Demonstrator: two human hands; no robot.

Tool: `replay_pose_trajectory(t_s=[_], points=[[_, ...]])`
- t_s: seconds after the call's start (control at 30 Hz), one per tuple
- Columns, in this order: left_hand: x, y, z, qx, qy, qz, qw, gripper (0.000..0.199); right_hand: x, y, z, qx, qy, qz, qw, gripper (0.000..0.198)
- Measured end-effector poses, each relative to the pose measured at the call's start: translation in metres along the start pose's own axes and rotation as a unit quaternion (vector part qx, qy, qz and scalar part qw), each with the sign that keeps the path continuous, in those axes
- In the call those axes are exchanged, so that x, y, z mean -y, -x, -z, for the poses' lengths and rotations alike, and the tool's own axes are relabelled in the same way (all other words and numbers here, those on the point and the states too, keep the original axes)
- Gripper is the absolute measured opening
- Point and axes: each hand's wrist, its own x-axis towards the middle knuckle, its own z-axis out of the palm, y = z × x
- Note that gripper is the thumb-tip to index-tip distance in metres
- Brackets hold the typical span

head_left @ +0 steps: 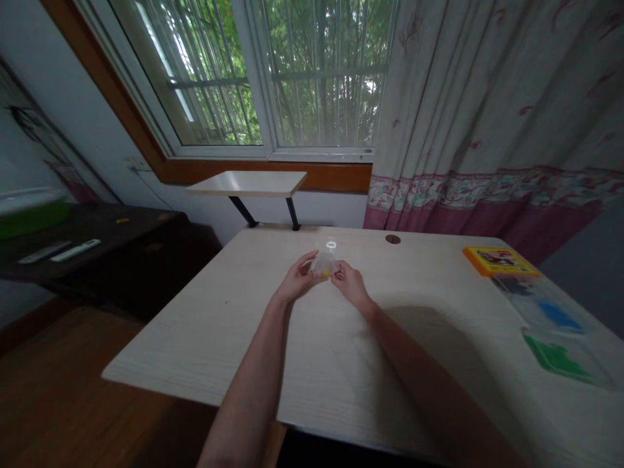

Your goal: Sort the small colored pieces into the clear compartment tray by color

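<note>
Over the middle of the pale desk [234, 312], both hands hold a small clear plastic bag [322, 262] with something yellow in its lower part. My left hand [298, 278] is closed on the bag's left side, thumb and fingers curved around it. My right hand [349, 281] pinches the bag's lower right edge between thumb and fingertips. The yellow contents are too small to name. Just behind the bag, a small white ring [331, 245] shows on the desktop.
At the right lie a yellow-orange box [500, 260], a clear bag with blue pieces [558, 314] and one with green pieces [558, 357]. A raised shelf [253, 183] stands at the desk's back left. A dark side table [141, 240] is further left. A round brown cap [392, 239] sits near the back edge.
</note>
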Motion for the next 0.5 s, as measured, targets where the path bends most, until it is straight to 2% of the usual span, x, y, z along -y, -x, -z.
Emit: replay_pose_trajectory(t_s=[0.13, 0.3, 0.5], points=[[0.003, -0.002, 0.006, -0.011, 0.011, -0.007, 1.000, 0.047, -0.001, 0.001, 0.001, -0.007, 0.019, -0.002, 1.000, 0.027], [0.008, -0.003, 0.012, -0.039, 0.049, 0.033, 0.997, 0.052, -0.001, 0.003, 0.003, -0.011, 0.067, 0.011, 0.998, 0.036], [0.012, -0.004, 0.014, -0.049, 0.074, 0.032, 0.996, 0.049, 0.002, 0.005, 0.007, 0.013, 0.128, 0.025, 0.991, 0.041]])
